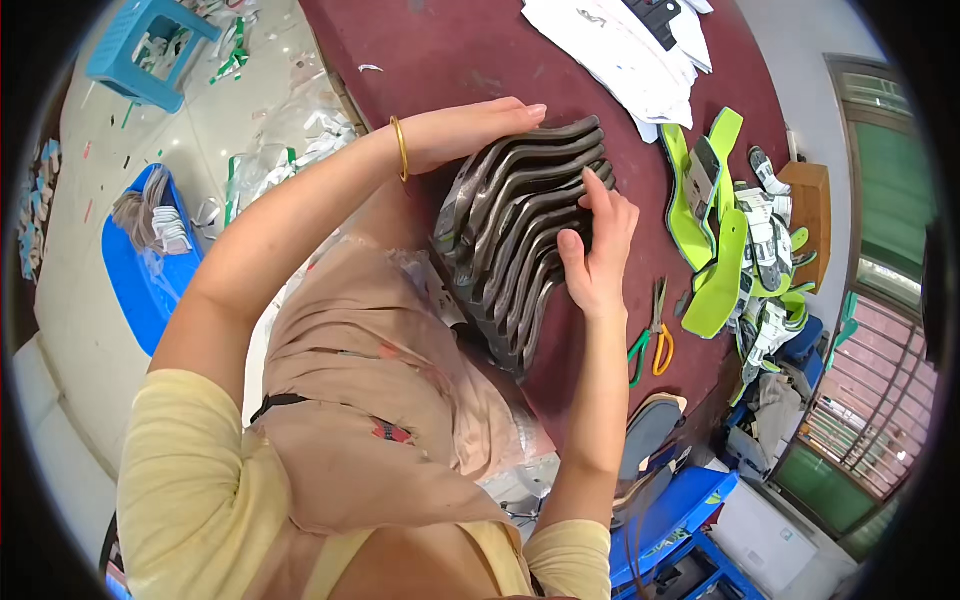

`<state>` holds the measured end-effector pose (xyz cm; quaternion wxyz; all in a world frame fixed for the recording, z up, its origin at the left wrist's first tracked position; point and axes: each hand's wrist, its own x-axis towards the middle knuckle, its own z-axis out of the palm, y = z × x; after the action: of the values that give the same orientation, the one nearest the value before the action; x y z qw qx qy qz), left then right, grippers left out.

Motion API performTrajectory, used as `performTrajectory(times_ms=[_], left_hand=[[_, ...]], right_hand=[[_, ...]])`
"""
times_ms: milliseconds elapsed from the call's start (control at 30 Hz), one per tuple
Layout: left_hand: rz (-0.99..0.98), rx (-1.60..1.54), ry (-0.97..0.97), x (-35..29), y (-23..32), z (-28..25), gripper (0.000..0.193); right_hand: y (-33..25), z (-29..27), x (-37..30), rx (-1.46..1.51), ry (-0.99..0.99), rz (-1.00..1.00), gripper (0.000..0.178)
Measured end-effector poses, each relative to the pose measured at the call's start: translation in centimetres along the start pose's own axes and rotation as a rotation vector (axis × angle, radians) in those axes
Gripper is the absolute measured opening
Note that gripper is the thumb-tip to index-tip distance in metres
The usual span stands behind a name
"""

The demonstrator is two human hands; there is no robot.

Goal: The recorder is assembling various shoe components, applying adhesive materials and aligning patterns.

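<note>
A stack of dark, glossy, curved sole-shaped pieces [510,225] stands in a slanting row at the maroon table's near left edge, close to my lap. My left hand [475,130] lies along the far left end of the stack with its fingers stretched out. On the opposite side, my right hand [603,245] rests against the ends of the pieces, its thumb and forefinger apart; its other fingers are partly hidden. Scissors [655,335] with one green and one yellow handle lie right of my right wrist.
Lime-green insoles [718,290] and grey-white pieces pile up at the table's right side. White sheets [625,55] lie at the far edge of the table [440,50]. A blue basin [150,275] and a light-blue stool [135,60] stand on the littered floor at left.
</note>
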<state>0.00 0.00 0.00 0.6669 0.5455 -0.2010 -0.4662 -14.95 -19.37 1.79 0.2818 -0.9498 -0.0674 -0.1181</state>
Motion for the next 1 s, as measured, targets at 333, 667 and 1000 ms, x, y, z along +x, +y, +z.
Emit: performTrajectory(times_ms=[333, 667, 1000], left_hand=[[-0.011, 0.104, 0.02, -0.2, -0.1, 0.1, 0.049], [-0.132, -0.042, 0.085, 0.6, 4.8, -4.3, 0.044], [0.349, 1.518, 0.275, 4.3, 11.0, -16.0, 0.05]], right_hand=[[-0.9, 1.7, -1.9, -0.14, 0.5, 0.195, 0.047], [-4.3, 10.2, 3.5, 0.396, 0.656, 0.484, 0.059], [-6.1, 6.5, 4.6, 0.512, 0.472, 0.24, 0.038]])
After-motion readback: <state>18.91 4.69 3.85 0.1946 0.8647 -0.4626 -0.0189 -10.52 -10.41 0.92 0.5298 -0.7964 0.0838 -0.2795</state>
